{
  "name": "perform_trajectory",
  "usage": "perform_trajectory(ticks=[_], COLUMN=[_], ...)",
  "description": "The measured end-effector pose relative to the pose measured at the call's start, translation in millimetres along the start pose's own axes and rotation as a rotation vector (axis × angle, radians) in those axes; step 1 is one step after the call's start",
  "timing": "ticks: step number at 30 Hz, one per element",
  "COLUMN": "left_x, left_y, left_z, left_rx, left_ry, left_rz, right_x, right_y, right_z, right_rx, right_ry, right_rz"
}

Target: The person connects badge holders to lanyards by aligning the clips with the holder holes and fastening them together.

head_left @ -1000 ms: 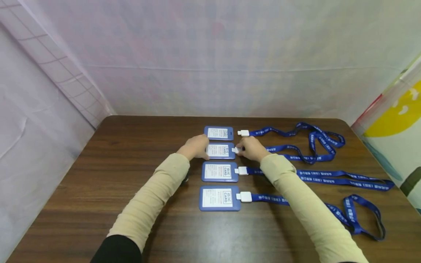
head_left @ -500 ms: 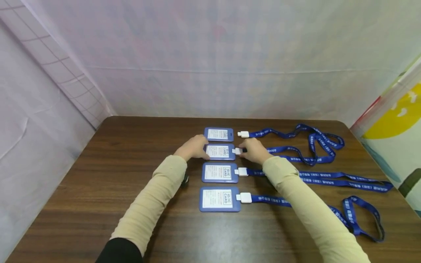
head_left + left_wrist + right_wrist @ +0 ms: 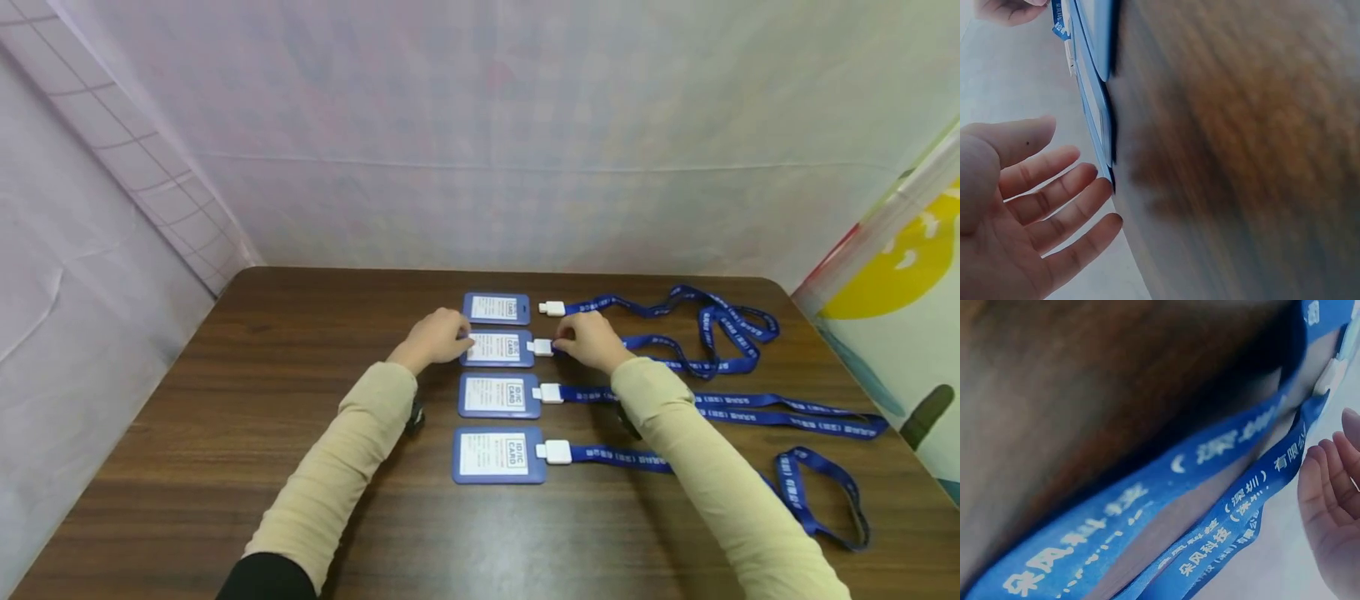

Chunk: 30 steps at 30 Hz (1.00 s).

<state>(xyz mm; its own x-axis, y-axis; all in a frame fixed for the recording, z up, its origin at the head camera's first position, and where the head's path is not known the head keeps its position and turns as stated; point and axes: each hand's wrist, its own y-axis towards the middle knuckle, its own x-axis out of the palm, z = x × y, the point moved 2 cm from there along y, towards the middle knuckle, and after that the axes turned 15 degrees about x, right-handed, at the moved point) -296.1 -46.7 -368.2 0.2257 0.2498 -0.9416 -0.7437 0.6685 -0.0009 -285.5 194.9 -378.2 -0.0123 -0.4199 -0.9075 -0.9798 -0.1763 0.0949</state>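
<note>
Blue ID card holders lie in a column on the brown table (image 3: 285, 400). My left hand (image 3: 435, 337) is beside the left end of the second holder from the back (image 3: 498, 349). In the left wrist view its fingers (image 3: 1063, 219) are spread and loosely bent, holding nothing. A white clip (image 3: 543, 347) joins that holder to a blue lanyard (image 3: 657, 340). Just right of the clip is my right hand (image 3: 592, 342), thumb and index finger apart by the strap. The right wrist view has its fingers (image 3: 1329, 481) relaxed beside the lanyard straps (image 3: 1210, 525).
At the back, a holder (image 3: 495, 308) lies apart from its white clip (image 3: 553, 308). Nearer me, two holders (image 3: 498, 395) are clipped to lanyards (image 3: 787, 417) stretching right. The rearmost lanyards overlap at the right. A pale curtain (image 3: 480, 150) hangs behind the table.
My right hand has let go of the white clip and shifted slightly right. My left hand has moved slightly left from the holder's edge. The second holder stays clipped.
</note>
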Motion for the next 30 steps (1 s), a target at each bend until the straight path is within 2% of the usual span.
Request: perform_trajectory(ticks=[8, 14, 22, 30], left_x=[0.0, -1.6, -4.2, -7.3], left_y=[-4.6, -6.2, -6.3, -7.1], left_z=[-2.5, -2.9, -1.2, -1.3], left_rx=[0.015, 0.010, 0.012, 0.014], left_ry=[0.006, 0.000, -0.020, -0.022], left_rz=[0.035, 0.051, 0.053, 0.050], right_x=[-6.7, -13.1, -21.1, -22.2], right_y=[10.3, 19.3, 30.7, 39.8], right_z=[0.3, 0.9, 6.1, 9.1], right_rx=[0.072, 0.115, 0.172, 0.212], right_ry=[0.051, 0.074, 0.112, 0.092], right_rz=[-0.076, -0.103, -0.097, -0.117])
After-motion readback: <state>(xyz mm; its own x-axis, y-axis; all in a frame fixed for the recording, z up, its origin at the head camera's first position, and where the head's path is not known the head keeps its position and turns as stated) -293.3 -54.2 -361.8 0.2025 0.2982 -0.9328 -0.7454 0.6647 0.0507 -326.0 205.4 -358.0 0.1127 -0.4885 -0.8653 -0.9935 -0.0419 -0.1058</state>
